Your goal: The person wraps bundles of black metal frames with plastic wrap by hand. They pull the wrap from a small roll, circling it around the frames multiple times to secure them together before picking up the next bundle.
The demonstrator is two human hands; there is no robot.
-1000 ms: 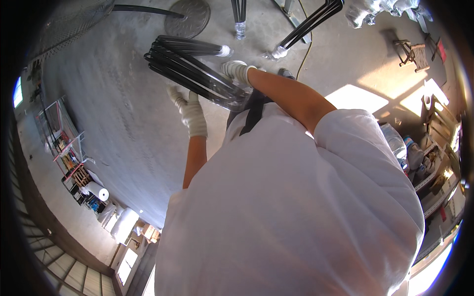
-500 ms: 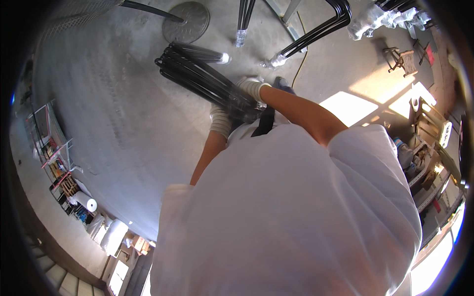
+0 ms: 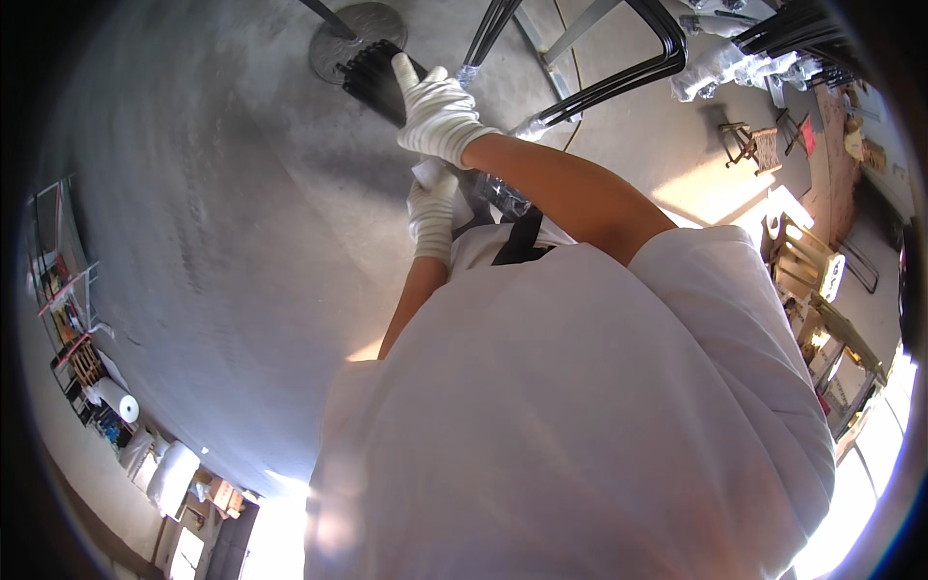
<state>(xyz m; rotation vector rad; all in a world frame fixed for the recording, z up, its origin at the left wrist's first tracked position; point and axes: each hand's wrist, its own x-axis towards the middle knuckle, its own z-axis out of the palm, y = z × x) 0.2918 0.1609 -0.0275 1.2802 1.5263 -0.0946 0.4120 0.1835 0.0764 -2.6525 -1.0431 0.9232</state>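
Both my hands wear white, ribbed gloves. My right hand (image 3: pixel 443 114) reaches forward over a bundle of black rods or tubes (image 3: pixel 369 79), its visible fingers outstretched and apart. It overlaps the bundle; whether it touches is unclear. The bundle's rounded far ends point away from me, while its middle is hidden behind the glove. Close to my body, my left hand (image 3: pixel 431 211) is closed around a small whitish piece (image 3: pixel 425 174), perhaps a roll, mostly covered by the fingers. Crinkled clear plastic wrap (image 3: pixel 505 196) shows beside it, against my lap.
A round metal disc with a post (image 3: pixel 324 43) stands on the concrete floor ahead. More black bundles (image 3: pixel 619 87) with plastic-wrapped ends lie ahead and right, by a metal frame (image 3: pixel 546 48). Folding stools (image 3: pixel 764 147) stand far right; a white roll (image 3: pixel 118 401) lies far left.
My right hand has moved forward from the bundle's near end to its far part. The bundle now appears shorter and turned. My left hand shows a whitish piece.
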